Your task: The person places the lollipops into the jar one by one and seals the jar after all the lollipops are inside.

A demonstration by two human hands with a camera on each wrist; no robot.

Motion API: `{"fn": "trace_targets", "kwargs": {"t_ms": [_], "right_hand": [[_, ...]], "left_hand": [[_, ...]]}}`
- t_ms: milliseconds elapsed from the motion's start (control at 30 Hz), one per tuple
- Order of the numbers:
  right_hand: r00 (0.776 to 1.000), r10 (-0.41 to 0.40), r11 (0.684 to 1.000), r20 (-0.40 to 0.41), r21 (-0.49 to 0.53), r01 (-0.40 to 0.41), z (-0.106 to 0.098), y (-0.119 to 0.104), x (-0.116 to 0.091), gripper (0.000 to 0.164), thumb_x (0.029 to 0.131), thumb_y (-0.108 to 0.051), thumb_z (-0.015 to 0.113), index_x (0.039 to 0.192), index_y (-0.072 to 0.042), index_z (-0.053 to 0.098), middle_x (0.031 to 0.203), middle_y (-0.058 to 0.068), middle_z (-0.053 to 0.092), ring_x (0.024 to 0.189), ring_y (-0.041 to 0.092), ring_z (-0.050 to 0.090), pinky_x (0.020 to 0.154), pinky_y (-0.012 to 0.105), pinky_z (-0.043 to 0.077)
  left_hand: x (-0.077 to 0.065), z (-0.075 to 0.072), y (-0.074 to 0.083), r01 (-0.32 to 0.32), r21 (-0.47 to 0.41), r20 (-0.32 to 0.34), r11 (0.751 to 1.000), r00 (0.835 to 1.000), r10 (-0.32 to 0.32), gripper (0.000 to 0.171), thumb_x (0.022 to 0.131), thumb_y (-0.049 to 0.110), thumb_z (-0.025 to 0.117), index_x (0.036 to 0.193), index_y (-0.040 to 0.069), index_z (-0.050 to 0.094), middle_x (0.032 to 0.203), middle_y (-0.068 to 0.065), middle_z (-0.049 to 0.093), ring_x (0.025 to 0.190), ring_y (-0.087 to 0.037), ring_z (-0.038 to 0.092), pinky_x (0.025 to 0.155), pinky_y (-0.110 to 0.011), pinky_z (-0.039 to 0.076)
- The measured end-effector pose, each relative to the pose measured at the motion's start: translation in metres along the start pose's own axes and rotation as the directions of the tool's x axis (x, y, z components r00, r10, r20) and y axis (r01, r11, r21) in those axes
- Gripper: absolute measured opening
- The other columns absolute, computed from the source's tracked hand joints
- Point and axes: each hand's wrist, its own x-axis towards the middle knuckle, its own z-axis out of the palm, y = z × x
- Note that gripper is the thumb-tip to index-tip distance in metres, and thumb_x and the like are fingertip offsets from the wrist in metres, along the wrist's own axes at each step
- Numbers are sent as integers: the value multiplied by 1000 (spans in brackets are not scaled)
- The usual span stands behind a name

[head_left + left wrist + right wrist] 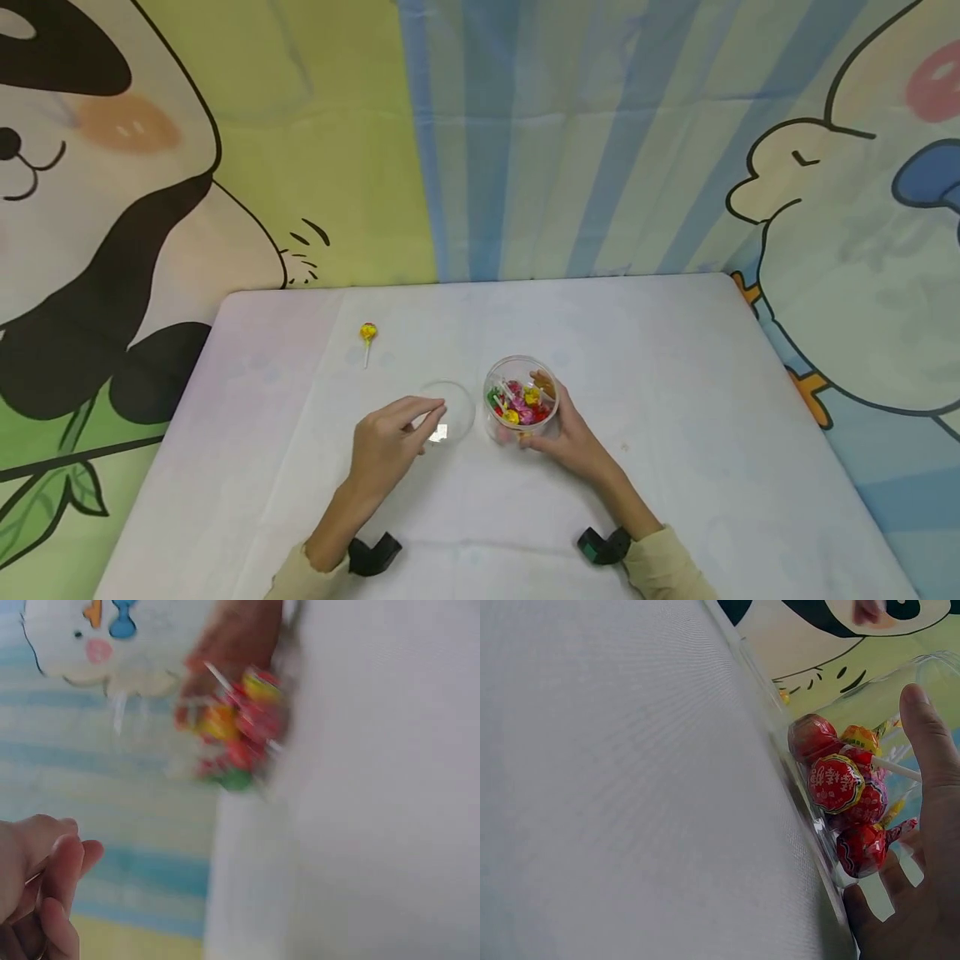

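A clear round jar (521, 396) of brightly wrapped lollipops (862, 851) stands on the table. My right hand (564, 437) grips it from the right, the thumb (930, 739) on one side and the fingers curving round the other. My left hand (393, 437) is to the left of the jar, over the near-left edge of a clear round lid (467, 429) on the table. Its fingers are loosely bent, thumb and forefinger tips close together; nothing shows between them. In the left wrist view, this hand (41, 889) is apart from the blurred jar.
One yellow-wrapped lollipop (368, 332) lies alone at the back left of the white-covered table (697, 375). Behind the table hangs a cartoon-printed cloth (525, 125). A small black device (373, 556) is at the left wrist, another (604, 547) at the right.
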Motion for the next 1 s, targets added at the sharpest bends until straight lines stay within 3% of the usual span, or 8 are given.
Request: {"fn": "trace_targets", "kwargs": {"t_ms": [67, 200, 333, 433, 633, 1000], "right_hand": [[1000, 3, 1000, -5, 8, -3, -2, 0, 0, 105, 76, -20, 83, 155, -23, 14, 160, 7, 25, 150, 31, 19, 118, 60, 13], [1000, 0, 1000, -7, 11, 0, -4, 2, 0, 104, 77, -20, 83, 155, -24, 14, 160, 8, 25, 150, 32, 17, 117, 62, 12], [1000, 5, 1000, -10, 3, -5, -3, 4, 0, 104, 77, -22, 83, 155, -26, 14, 159, 9, 26, 149, 32, 19, 117, 61, 13], [1000, 3, 1000, -12, -4, -3, -2, 3, 0, 105, 76, -23, 83, 155, -25, 13, 159, 11, 28, 149, 34, 21, 117, 61, 14], [1000, -11, 1000, -15, -21, 11, 0, 0, 0, 106, 76, -24, 83, 155, -22, 12, 158, 14, 28, 148, 37, 22, 116, 64, 14], [1000, 21, 1000, -9, -3, -21, 3, 0, 0, 105, 76, -25, 83, 155, -24, 13, 159, 10, 27, 149, 33, 20, 117, 61, 13]], "left_hand": [[-17, -8, -15, 88, 40, 5, 995, 996, -88, 21, 72, 5, 83, 92, 11, 78, 81, 1, 75, 40, 10, 46, 42, -7, 32], [-39, -20, -34, 249, 114, -10, 962, 968, -249, 18, 75, 8, 82, 91, 12, 78, 71, 4, 72, 39, 12, 42, 39, -10, 30], [-49, -27, -44, 333, 128, -42, 934, 943, -330, 14, 77, 11, 81, 91, 12, 78, 62, 5, 68, 37, 11, 40, 37, -13, 29], [-52, -30, -47, 357, 123, -49, 926, 934, -353, 13, 78, 13, 81, 90, 12, 78, 58, 5, 66, 37, 11, 40, 37, -14, 29], [-53, -31, -48, 356, 132, -49, 925, 934, -353, 14, 78, 13, 81, 91, 12, 78, 60, 4, 66, 37, 11, 40, 37, -14, 29], [-56, -31, -57, 406, 152, -31, 901, 913, -406, 15, 80, 16, 79, 95, 12, 77, 58, 3, 65, 38, 9, 42, 39, -16, 32]]}}
